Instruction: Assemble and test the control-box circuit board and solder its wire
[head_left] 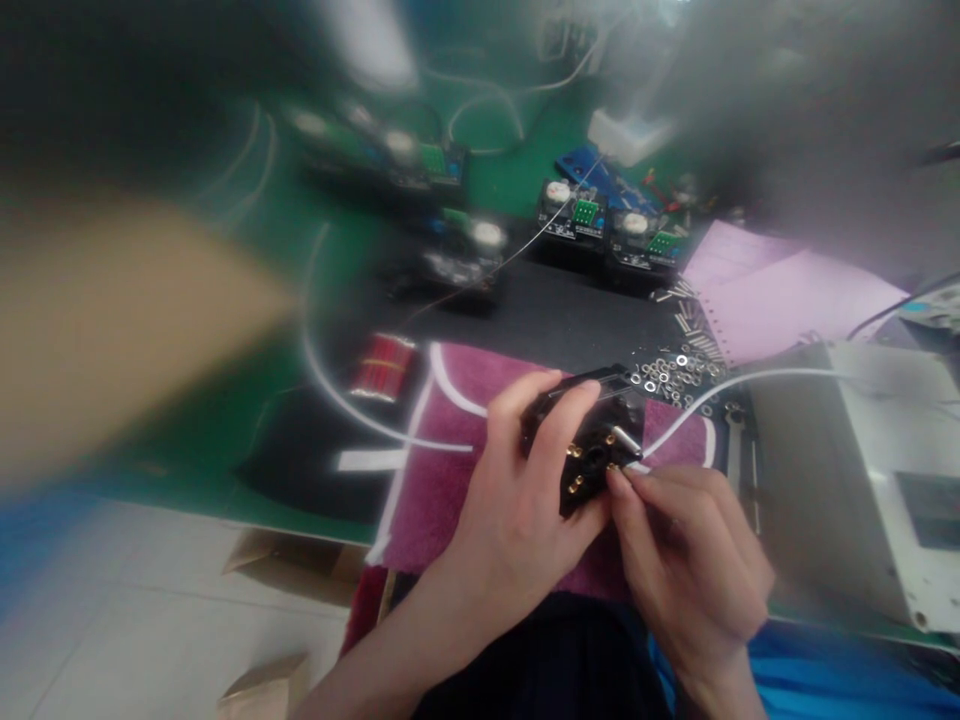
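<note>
My left hand (517, 490) is wrapped around a small black part with brass inserts (589, 460), holding it over a purple cloth (442, 490). My right hand (694, 550) pinches the end of a thin white tube (720, 388) at the part's right side. The tube runs from there to the right, across the grey box.
A pile of small washers and screws (671, 372) lies just behind the hands. A grey box (855, 470) stands at the right, pink paper (772, 290) behind it. Black and green circuit modules (600, 225) sit at the back, a red bundle (384, 365) at left.
</note>
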